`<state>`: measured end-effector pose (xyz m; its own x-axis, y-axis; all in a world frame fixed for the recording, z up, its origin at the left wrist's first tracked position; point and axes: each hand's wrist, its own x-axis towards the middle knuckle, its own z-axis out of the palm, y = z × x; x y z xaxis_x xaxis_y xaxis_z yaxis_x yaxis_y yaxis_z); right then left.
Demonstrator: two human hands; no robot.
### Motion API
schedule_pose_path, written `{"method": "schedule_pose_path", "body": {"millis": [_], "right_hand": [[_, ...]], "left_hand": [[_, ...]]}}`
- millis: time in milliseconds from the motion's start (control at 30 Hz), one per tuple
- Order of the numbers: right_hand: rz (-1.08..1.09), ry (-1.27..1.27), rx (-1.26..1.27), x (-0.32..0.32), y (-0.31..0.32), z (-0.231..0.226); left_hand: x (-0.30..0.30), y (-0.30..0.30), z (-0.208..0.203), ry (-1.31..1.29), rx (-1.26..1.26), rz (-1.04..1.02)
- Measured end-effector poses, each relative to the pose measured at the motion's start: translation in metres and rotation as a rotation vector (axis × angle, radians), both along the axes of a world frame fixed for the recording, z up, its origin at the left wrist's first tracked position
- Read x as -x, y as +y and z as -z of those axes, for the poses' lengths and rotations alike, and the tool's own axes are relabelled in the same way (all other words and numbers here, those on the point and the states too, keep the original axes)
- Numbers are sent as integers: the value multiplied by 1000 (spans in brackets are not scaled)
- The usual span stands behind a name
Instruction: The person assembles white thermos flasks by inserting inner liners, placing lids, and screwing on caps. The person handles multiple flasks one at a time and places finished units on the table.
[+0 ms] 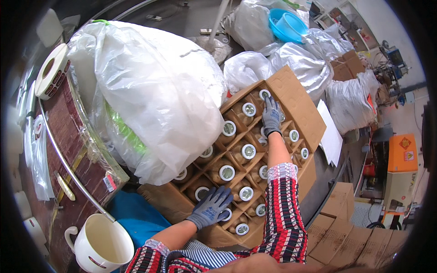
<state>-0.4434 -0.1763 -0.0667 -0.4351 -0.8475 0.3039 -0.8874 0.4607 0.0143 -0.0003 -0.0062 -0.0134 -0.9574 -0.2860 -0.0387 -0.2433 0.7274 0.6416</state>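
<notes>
A cardboard box [291, 93] with flaps folded out is split by cardboard dividers [234, 148] into cells. Most visible cells hold a clear jar [248, 151] with a white ring round its top. My left hand [210, 210], in a grey-blue glove, lies over the near side of the box, fingers spread, fingertips close to the ringed top of a jar [225, 214]. Toward the far corner, my right hand [271, 117], gloved alike, reaches with outstretched fingers to another jar [264, 94]. It partly covers the jars beneath. Whether either hand presses on a jar, I cannot tell.
A large white plastic bag [154, 91] bulges over the box's left side. On the dark red table [63, 132] are a label roll [51, 71] and a white mug [102, 245] at its near end. White paper [330, 132] lies right of the box; cartons [350, 241] stand lower right.
</notes>
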Motion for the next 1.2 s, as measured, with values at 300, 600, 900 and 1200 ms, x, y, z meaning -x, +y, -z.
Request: {"method": "schedule_pose_path", "body": {"millis": [300, 600, 900, 1200], "right_hand": [[551, -118, -223, 23, 54, -59], [326, -95, -124, 26, 87, -37], [449, -292, 451, 49, 54, -52], [373, -306, 633, 44, 56, -35]], "left_hand": [[0, -1, -2, -55, 49, 13], [-1, 1, -3, -38, 42, 4], [0, -1, -5, -58, 22, 8], [-1, -1, -9, -49, 56, 7]]}}
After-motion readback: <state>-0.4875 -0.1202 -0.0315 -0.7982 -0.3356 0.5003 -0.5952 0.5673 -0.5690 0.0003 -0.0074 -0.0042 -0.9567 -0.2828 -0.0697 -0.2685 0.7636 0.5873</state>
